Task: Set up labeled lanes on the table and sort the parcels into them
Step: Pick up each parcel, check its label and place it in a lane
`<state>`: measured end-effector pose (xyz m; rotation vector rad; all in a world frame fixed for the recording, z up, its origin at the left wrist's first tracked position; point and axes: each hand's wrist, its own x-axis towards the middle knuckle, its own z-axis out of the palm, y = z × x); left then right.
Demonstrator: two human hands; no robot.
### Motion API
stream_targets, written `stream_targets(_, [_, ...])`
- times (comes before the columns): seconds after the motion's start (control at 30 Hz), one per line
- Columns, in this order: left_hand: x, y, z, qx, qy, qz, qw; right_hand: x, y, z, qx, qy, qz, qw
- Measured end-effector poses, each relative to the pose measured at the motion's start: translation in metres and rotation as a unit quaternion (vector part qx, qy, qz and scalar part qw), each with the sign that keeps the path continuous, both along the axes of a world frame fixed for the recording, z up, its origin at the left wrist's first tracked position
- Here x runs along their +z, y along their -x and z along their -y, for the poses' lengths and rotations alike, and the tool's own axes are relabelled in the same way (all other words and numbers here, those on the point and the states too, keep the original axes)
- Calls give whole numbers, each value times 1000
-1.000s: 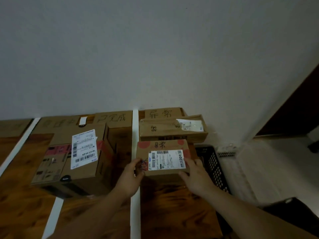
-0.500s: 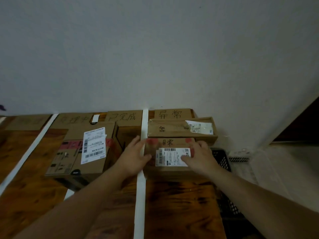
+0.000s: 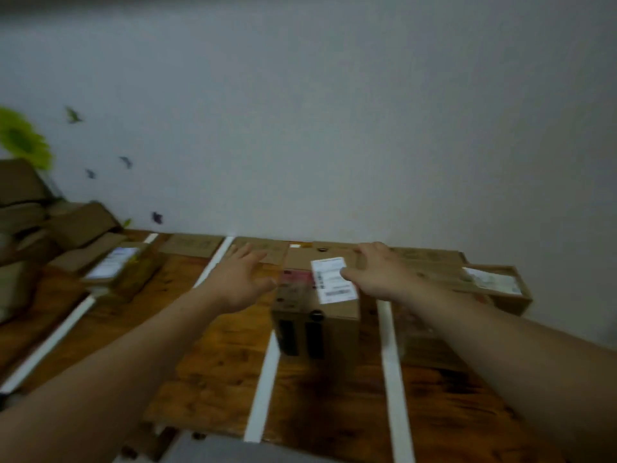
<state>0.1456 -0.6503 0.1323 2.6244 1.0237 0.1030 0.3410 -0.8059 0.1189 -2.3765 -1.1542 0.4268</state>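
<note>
A pile of boxes (image 3: 30, 222) crowds the table's (image 3: 207, 372) left end, below a sunflower sticker (image 3: 23, 138) on the wall. White tape strips (image 3: 263, 379) split the wood into lanes, with cardboard lane cards (image 3: 190, 245) along the wall. A big box (image 3: 317, 305) stands between two strips. A flat parcel (image 3: 494, 285) lies in the lane to its right, and another parcel (image 3: 117, 265) lies further left. The left hand (image 3: 240, 282) hovers spread and empty just left of the box. The right hand (image 3: 377, 275), also spread, holds nothing at the box's top right edge; the blur hides whether it touches. Bare wood lies open toward the near edge.
</note>
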Motion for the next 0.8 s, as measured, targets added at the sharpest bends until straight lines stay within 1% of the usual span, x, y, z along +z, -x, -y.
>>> stream_targets(0.13, [13, 112, -46, 53, 0, -1, 999, 12, 85, -66, 64, -3, -13, 998])
stream_targets(0.23, [17, 196, -86, 136, 15, -7, 991, 17, 147, -118, 125, -1, -15, 992])
stream_targets(0.37, [14, 288, -139, 227, 52, 20, 972, 19, 212, -198, 192, 4, -8, 981])
stream_targets(0.47, [1, 332, -171, 277, 66, 30, 958, 14, 247, -258, 228, 7, -10, 974])
stream_targets(0.57, [-11, 366, -214, 319, 75, 17, 945, 2, 275, -318, 258, 8, -19, 966])
stream_targets(0.7, [-16, 400, -286, 341, 95, 22, 935, -21, 299, -404, 275, 10, -30, 961])
stream_targets(0.8, [-22, 422, -336, 360, 109, 23, 926, -30, 319, -464, 285, 32, -40, 957])
